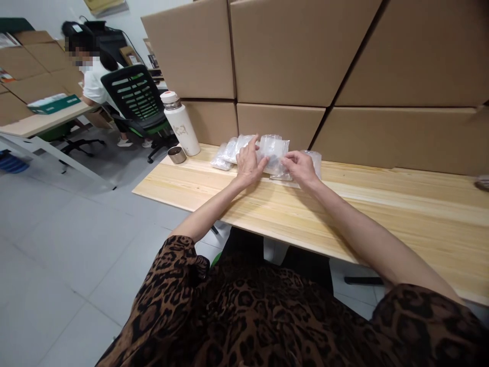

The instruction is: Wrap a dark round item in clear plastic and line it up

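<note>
Several clear plastic packets stand in a row on the wooden table, close to the cardboard boxes. My left hand [250,162] lies over the left packets [225,153] with its fingers spread, its thumb reaching toward the middle packet [274,153]. At that middle packet's right edge, my right hand [300,165] pinches the plastic between thumb and fingertips. Another clear packet [315,162] shows partly behind my right hand. What the packets contain is too blurred to make out.
Stacked cardboard boxes [282,56] wall off the back of the wooden table [382,214]. A white bottle [181,125] and a small metal cup [177,155] stand at its left end. Farther left, a person [97,81] sits at another desk by a green-black chair [133,97].
</note>
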Tool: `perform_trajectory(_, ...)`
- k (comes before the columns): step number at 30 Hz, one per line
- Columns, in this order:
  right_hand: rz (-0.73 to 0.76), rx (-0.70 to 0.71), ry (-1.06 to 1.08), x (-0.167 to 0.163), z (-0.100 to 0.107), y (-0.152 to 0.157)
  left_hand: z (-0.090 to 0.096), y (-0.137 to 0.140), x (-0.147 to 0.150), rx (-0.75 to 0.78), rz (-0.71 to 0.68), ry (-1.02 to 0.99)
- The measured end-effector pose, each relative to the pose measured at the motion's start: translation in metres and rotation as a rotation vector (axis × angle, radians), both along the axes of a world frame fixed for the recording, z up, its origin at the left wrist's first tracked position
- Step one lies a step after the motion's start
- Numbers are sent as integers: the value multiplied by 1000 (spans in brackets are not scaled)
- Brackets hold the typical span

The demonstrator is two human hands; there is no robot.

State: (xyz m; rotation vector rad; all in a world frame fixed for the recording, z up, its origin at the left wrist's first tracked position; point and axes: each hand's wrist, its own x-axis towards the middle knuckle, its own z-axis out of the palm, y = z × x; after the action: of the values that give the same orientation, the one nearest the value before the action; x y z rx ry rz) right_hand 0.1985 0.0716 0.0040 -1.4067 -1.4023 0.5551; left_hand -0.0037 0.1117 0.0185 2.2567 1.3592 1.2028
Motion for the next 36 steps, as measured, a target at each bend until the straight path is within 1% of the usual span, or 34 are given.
perform_trajectory(1, 9, 27, 45, -6, 3, 0, 0, -1, -1, -26, -20, -55)
perform_trajectory(3, 30, 135, 62, -15, 7, -10, 2, -7, -6, -94, -84, -200)
perform_trajectory(5, 47, 273, -29, -17, 7, -29, 4, -21, -13, -160, -141, -350)
perform_trajectory(7, 63, 407, -194, -14, 3, -53, 5, -39, -21, -207, -160, -444)
perform_trajectory(9, 117, 511, -365, -6, -7, -75, 4, -57, -30, -253, -168, -460)
perform_trajectory(11, 213, 581, -492, 4, -18, -91, 2, -71, -37, -324, -188, -431)
perform_trajectory(14, 344, 614, -603, 15, -32, -108, 0, -85, -44, -408, -238, -332)
perform_trajectory(16, 401, 550, -601, 18, -35, -116, 2, -93, -47, -400, -296, -211)
perform_trajectory(18, 397, 429, -506, 19, -34, -123, 5, -102, -48, -376, -366, -33)
perform_trajectory(19, 346, 356, -413, 19, -31, -126, 7, -107, -47, -369, -392, 63)
perform_trajectory(20, 256, 279, -289, 18, -27, -128, 8, -112, -46, -362, -405, 153)
perform_trajectory(22, 33, 95, 23, 16, -15, -129, 6, -119, -41, -335, -393, 276)
perform_trajectory(23, -46, -20, 179, 14, -8, -127, 4, -122, -39, -316, -378, 304)
perform_trajectory(24, -82, -146, 314, 12, 0, -126, 1, -123, -36, -297, -363, 313)
perform_trajectory(26, -43, -387, 487, 5, 15, -121, -5, -124, -33, -271, -346, 294)
perform_trajectory(27, -3, -478, 523, 1, 21, -118, -8, -124, -32, -265, -343, 274)
perform_trajectory(28, 23, -532, 538, -4, 27, -116, -10, -124, -32, -263, -338, 251)
perform_trajectory(30, 33, -559, 520, -11, 36, -112, -12, -123, -33, -269, -331, 199)
perform_trajectory(32, 4, -524, 465, -12, 44, -109, -12, -124, -32, -287, -338, 136)
perform_trajectory(34, -17, -432, 395, -6, 56, -106, -11, -125, -28, -314, -353, 63)
perform_trajectory(36, -36, -292, 325, 6, 75, -103, -11, -126, -20, -333, -374, -7)
